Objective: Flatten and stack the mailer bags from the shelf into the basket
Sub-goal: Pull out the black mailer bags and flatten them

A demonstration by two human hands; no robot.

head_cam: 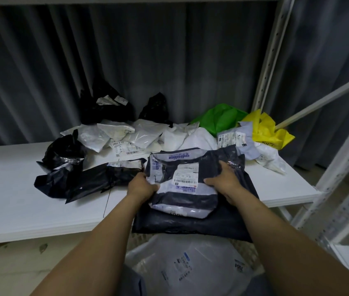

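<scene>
At the front edge of the white shelf (9,189), the person holds a grey mailer bag (186,197) with a printed label by both sides. The left hand (142,186) curls round its left edge with the thumb on top, and the right hand (224,178) pinches its right side the same way. The bag lies on a larger dark bag (190,225) that overhangs the shelf edge. Directly below, a white mailer (190,265) lies in what appears to be the woven basket (140,237), though its rim is mostly hidden by the arms and bags. Behind the hands sits the unsorted heap of black bags (62,150), white bags (126,133), a green bag (218,118) and a yellow bag (269,129). The step in hand looks like flattening. To do it well, the person should draw the two sides apart until the film is taut, then press from the middle outward to push out trapped air and smooth the creases near the label. Keeping the bag level and square over the white mailer while lowering it should stop the slippery plastic from sliding off the stack.
</scene>
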